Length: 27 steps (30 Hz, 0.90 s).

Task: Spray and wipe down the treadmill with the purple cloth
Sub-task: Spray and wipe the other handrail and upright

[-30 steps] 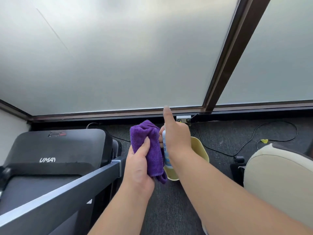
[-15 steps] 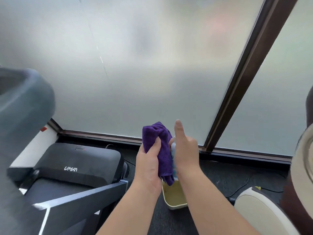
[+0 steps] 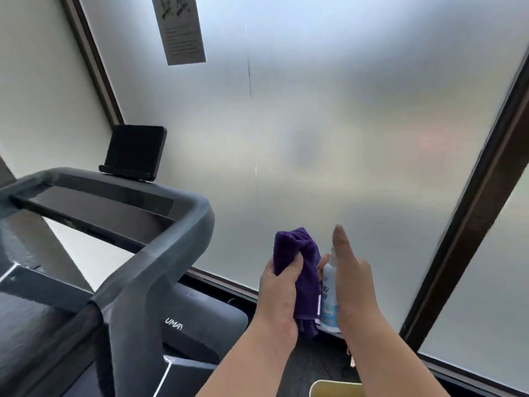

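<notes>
Purple cloth (image 3: 297, 270) bunched, gripped in left hand (image 3: 279, 293), thumb pressed on front; held mid-air right of treadmill (image 3: 160, 253) handrail, apart from it; spray bottle (image 3: 329, 299) just beside cloth, clasped upright in right hand (image 3: 353, 285), forefinger raised straight above nozzle; frosted window (image 3: 343, 124) behind; yellow bin (image 3: 335, 388) below.

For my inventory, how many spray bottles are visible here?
1. The spray bottle is gripped by the right hand, beside the purple cloth. Others may be outside the view.
</notes>
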Tool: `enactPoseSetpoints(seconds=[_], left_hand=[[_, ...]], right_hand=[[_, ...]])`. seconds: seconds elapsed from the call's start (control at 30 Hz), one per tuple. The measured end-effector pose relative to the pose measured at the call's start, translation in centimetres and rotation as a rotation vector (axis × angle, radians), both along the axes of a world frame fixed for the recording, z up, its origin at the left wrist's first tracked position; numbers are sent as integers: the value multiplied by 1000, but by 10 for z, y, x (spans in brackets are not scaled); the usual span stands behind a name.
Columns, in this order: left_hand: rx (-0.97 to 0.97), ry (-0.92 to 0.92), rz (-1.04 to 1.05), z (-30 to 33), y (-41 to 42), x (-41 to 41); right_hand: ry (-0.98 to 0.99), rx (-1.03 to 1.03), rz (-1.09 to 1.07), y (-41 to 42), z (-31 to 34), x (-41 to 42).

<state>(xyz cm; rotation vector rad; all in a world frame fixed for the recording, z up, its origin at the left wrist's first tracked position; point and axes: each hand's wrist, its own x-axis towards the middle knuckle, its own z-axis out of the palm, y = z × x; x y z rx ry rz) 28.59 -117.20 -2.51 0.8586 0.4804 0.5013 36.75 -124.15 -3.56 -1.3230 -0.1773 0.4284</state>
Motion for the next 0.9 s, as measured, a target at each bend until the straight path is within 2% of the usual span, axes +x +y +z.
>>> enactPoseSetpoints(seconds=[0.23,0.43,0.7,0.9], left_hand=[[-8,10,145,18,-1,-11],[-33,32,338,23,8,-36],[25,23,547,35,35,-108],[82,11,535,56,63,-185]], right_hand=[[-19,67,202,17,24,-1],[0,24,407,43,37,-25],[19,56,599,77,60,-102],[-4,89,596,111,77,-176]])
